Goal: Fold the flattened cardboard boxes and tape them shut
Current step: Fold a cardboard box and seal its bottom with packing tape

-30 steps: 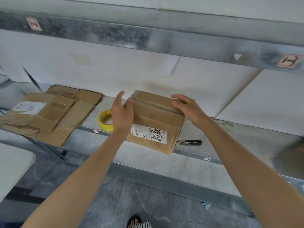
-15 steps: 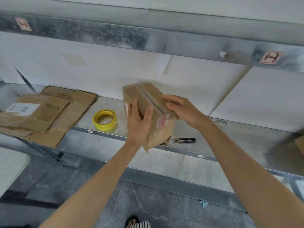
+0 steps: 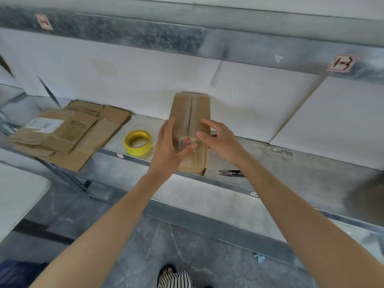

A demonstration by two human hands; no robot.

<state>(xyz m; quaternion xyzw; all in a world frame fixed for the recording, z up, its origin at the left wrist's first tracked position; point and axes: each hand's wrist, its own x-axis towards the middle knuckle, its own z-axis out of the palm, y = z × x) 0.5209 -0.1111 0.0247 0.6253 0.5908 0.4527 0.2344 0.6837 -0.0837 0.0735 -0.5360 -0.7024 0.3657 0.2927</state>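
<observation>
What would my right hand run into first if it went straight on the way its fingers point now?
The cardboard box. The right hand points left across its top face, so the fingers would meet that face almost at once, if they aren't touching it now; depth is unclear. Beyond lies the left hand.

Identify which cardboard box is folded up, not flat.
The cardboard box between the left hand and right hand: it stands as a full box, flap seam on top. The others lie flattened in the stack at left.
</observation>
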